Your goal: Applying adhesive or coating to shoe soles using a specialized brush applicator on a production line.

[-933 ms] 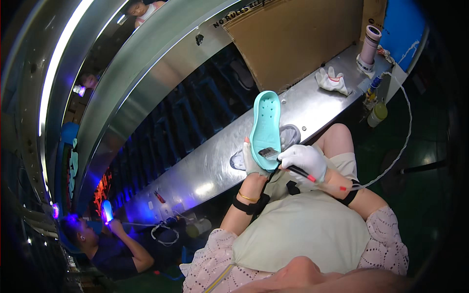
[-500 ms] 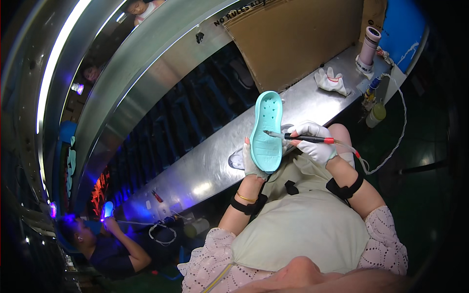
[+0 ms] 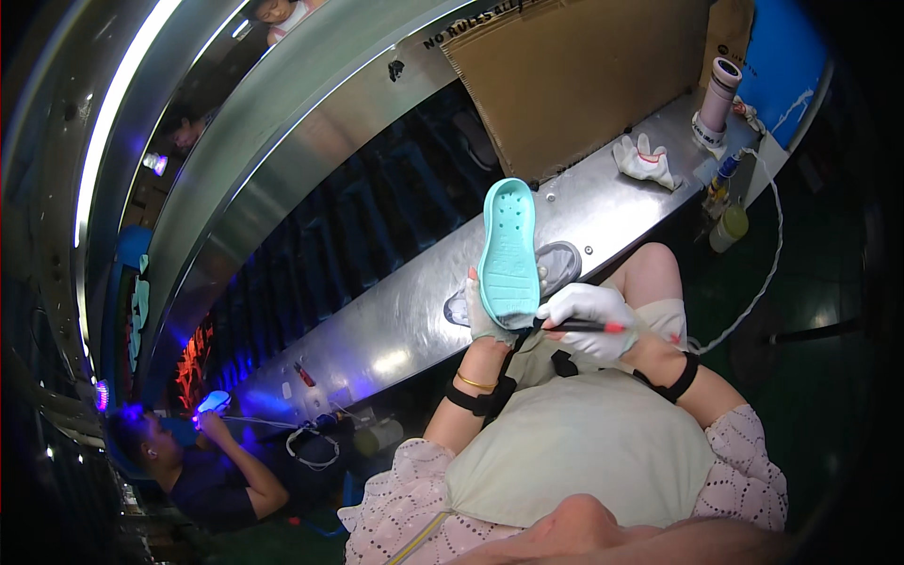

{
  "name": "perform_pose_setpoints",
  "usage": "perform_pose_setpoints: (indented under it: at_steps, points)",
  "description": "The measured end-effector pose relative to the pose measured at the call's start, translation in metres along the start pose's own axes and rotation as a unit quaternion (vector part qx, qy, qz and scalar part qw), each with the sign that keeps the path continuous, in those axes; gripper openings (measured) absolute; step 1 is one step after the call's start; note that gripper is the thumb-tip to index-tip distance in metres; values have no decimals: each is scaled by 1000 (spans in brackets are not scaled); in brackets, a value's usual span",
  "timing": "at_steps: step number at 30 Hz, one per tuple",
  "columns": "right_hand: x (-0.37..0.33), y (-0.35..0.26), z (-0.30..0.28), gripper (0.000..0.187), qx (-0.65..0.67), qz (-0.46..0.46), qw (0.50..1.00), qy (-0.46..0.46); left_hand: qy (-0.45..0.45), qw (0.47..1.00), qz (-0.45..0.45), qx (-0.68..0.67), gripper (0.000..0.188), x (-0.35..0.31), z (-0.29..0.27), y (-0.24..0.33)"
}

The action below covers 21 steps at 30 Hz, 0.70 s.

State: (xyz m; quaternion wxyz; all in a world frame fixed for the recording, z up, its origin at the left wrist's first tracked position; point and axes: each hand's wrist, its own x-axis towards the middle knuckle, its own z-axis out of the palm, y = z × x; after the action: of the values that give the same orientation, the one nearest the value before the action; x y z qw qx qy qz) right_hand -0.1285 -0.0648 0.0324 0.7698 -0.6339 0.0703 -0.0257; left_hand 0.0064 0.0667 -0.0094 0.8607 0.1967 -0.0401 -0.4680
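My left hand (image 3: 484, 318), in a white fingerless glove, grips a turquoise shoe sole (image 3: 509, 250) by its heel end. The sole is held upright over the bench, its inner face with small holes toward me. In my right hand (image 3: 591, 309), gloved the same way, is a slim black-handled brush (image 3: 589, 327) with a red collar and a hose behind it. The brush's front end is near the sole's heel; whether it touches there is hard to make out. Behind the sole, a grey shoe upper (image 3: 562, 266) lies on the metal bench (image 3: 395, 325).
On the bench's right end are a white glove (image 3: 646, 162) and a pink bottle (image 3: 720, 94). A cardboard sheet (image 3: 584, 80) stands behind. A pale hose (image 3: 774, 254) loops down at the right. Another person (image 3: 202, 471) works at the lower left.
My right hand and the brush have moved down from the sole's middle to its heel. The sole has shifted slightly left, showing more of the grey upper.
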Motion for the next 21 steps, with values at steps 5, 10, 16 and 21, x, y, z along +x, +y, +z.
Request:
perform_pose_setpoints:
  at_steps: [5, 10, 16, 21]
  points:
    - [7, -3, -14, 17, -115, -277, 952, 58, 2, 998, 0, 61, 76, -2, 14, 1]
    - [8, -7, -11, 17, -223, -351, 904, 94, -15, 999, -1, 36, 72, -4, 13, -3]
    - [10, 1, -17, 23, -323, -413, 851, 42, -59, 998, -15, 12, 77, -3, 11, -7]
    - [10, 0, -14, 24, -338, -418, 842, 59, -35, 999, -10, 20, 79, -3, 6, -7]
